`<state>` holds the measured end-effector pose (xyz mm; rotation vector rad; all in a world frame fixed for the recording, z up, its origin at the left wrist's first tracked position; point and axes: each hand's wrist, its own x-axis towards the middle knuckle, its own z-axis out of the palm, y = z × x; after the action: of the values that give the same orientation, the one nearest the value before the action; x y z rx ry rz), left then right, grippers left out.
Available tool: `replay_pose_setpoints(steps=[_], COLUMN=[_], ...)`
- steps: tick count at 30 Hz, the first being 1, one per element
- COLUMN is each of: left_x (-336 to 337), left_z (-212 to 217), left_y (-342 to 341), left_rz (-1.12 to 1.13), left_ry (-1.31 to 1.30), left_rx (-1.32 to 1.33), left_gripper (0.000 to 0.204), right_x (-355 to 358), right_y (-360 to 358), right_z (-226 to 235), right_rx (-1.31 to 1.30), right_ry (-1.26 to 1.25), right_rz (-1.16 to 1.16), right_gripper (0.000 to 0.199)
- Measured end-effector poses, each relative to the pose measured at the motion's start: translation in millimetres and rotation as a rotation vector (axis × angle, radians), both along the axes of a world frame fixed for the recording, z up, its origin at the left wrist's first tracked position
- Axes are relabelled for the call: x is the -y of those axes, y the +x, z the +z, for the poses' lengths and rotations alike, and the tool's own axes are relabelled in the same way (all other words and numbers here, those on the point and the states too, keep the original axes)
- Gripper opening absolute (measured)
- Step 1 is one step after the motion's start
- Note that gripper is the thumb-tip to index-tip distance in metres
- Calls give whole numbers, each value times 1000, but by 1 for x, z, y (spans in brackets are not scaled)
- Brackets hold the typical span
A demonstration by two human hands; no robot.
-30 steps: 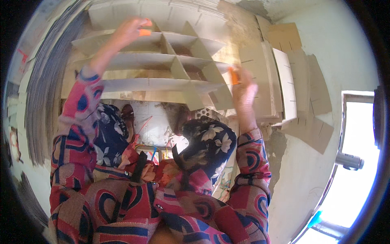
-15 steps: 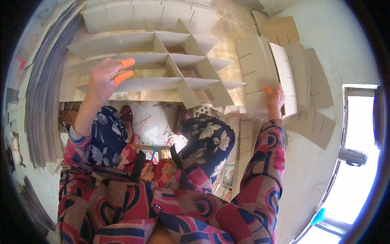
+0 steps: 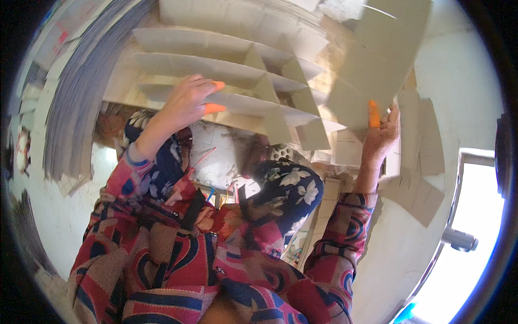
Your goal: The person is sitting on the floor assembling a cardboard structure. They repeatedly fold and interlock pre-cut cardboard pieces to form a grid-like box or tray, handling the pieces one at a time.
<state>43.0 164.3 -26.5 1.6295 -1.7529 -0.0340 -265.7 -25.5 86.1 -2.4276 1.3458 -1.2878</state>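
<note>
My right hand (image 3: pixel 382 129), with an orange finger cot on its thumb, grips the lower end of a slotted cardboard strip (image 3: pixel 384 51). The strip is raised and partly blurred by motion. Left of it lies a cardboard divider grid (image 3: pixel 218 66), made of long strips crossed by shorter ones. My left hand (image 3: pixel 189 102) hovers over the near left part of this grid, thumb and forefinger apart, both in orange finger cots. Nothing shows between those fingers.
A tall stack of grey-edged cardboard sheets (image 3: pixel 89 102) stands at the left. More slotted strips (image 3: pixel 243 24) lie behind the grid. Loose cardboard pieces (image 3: pixel 415 197) are at the right, near a bright window (image 3: pixel 469 205). My knees (image 3: pixel 286 189) are below the work surface.
My right hand has lifted a cardboard strip from the pile at the right. My left hand has moved rightward over the grid. The whole view has shifted a little.
</note>
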Motion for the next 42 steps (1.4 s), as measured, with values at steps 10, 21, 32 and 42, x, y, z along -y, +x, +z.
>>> replay_pose_setpoints(steps=[10,21,32,42], left_x=[6,9,12,24], left_z=[-35,-39,-37,-45], left_y=[0,1,0,4], left_rz=[-34,24,33,35], left_ry=[-33,4,-11,1], left_rx=[-2,-2,-34,-40], left_gripper=[7,5,5,4], right_x=[-67,-65,-56,-42], right_y=[96,127,152,168], right_z=[-8,-11,-49,-55], right_rx=[-202,-140,-255,-408], right_ry=[419,462,342,388], right_rz=[534,634,803,809], right_gripper=[56,55,52,54])
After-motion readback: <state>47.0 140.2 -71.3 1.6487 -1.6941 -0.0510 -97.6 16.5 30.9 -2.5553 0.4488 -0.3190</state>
